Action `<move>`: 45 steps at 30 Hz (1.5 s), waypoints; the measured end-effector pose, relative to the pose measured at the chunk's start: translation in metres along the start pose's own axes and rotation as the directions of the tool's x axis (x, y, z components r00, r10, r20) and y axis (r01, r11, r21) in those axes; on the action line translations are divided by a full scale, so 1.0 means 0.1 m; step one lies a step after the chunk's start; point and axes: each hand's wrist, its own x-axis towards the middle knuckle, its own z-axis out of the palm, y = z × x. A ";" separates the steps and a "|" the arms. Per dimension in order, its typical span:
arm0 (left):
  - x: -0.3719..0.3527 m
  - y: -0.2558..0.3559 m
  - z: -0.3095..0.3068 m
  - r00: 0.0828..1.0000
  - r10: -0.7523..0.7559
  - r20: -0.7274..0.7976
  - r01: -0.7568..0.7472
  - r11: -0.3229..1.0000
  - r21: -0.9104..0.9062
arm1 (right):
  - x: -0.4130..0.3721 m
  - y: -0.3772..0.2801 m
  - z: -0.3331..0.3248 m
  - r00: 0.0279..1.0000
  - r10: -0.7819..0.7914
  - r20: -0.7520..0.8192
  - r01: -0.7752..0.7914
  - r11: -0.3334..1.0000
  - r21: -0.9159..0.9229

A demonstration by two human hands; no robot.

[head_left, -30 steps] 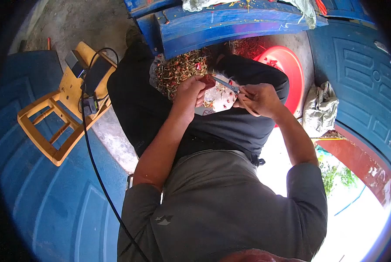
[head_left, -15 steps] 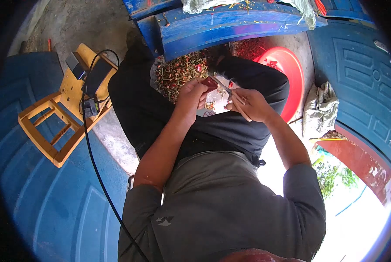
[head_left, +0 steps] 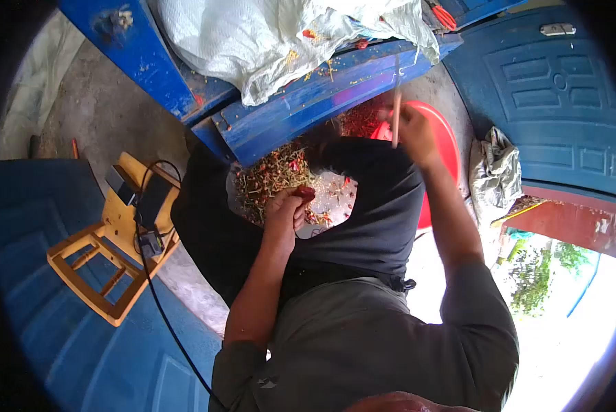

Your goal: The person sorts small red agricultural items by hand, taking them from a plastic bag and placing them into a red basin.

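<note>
My left hand is closed on a dark red dried chili, held over my lap. Below it lies a heap of chili stems on a pale sheet, with red bits scattered about. My right hand, smeared by motion, is raised at the rim of a red basin. Its fingers are wrapped round scissors with tan handles, the blades pointing up toward the blue bench.
A blue wooden bench crosses in front, bearing a white woven sack and a red-handled tool. On the left a wooden chair carries dark devices with a black cable. A crumpled sack lies beside the blue door on the right.
My right hand has moved forward and right with the scissors, away from my left hand to the basin. My left hand keeps the chili. The view has shifted, showing more of the bench.
</note>
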 end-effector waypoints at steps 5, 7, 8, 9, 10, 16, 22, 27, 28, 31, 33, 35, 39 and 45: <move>0.01 -0.05 -0.05 1.000 -0.002 -0.024 0.002 1.000 0.023 | 1.45 -0.08 -0.37 0.999 0.017 -0.032 -0.015 0.997 0.077; 0.00 -0.04 -0.06 0.999 0.009 -0.038 -0.009 1.000 0.021 | 1.82 -0.06 -0.40 0.999 0.008 -0.038 -0.001 0.984 0.179; -0.01 -0.03 -0.07 0.999 0.012 -0.051 -0.011 1.000 0.012 | 1.92 -0.05 -0.39 0.999 0.006 -0.042 0.005 0.963 0.271; -0.02 -0.02 -0.06 0.998 0.018 -0.055 -0.018 1.000 0.010 | 1.82 -0.15 -0.33 0.999 0.001 -0.037 0.010 0.962 0.273; -0.03 -0.01 -0.06 0.998 0.028 -0.060 -0.028 1.000 0.007 | 1.54 -0.31 -0.23 0.984 -0.071 -0.166 0.096 0.985 0.146; 0.01 0.00 -0.09 0.999 -0.001 -0.036 0.002 0.999 0.037 | -0.54 -0.19 0.92 0.824 -0.304 0.479 0.199 0.945 0.258; -0.03 -0.11 -0.07 0.998 -0.029 -0.050 0.036 0.989 0.141 | -1.10 0.11 1.28 0.856 -0.261 0.447 0.076 0.918 0.390; -0.04 -0.08 0.14 1.000 -0.004 -0.026 0.010 0.971 0.239 | -0.95 0.36 0.81 0.918 -0.348 0.188 0.285 0.912 0.297; -0.02 -0.12 0.10 1.000 -0.010 0.000 0.010 0.970 0.244 | -0.91 0.32 0.57 0.978 -0.169 0.124 0.114 0.927 0.358; -0.01 -0.17 -0.03 0.999 -0.036 0.013 0.032 0.970 0.240 | -0.66 0.85 -0.26 0.958 -0.071 -0.277 0.106 0.988 0.116; -0.03 -0.14 -0.05 1.000 -0.022 -0.011 0.024 0.982 0.187 | -0.59 1.08 -0.75 0.875 -0.207 -0.437 0.028 0.924 -0.382; -0.01 -0.14 -0.01 1.000 -0.008 0.002 0.008 0.987 0.161 | -0.47 1.07 -0.87 0.868 -0.233 -0.439 0.029 0.906 -0.423; 0.03 -0.14 0.08 1.000 -0.031 0.005 0.030 0.990 0.135 | -0.06 0.31 -0.52 0.909 -0.331 -0.252 0.300 0.941 -0.157; 0.05 -0.12 -0.10 1.000 -0.017 -0.026 0.020 0.992 0.126 | 1.02 -1.16 0.63 0.842 -0.536 0.058 0.519 0.777 -0.357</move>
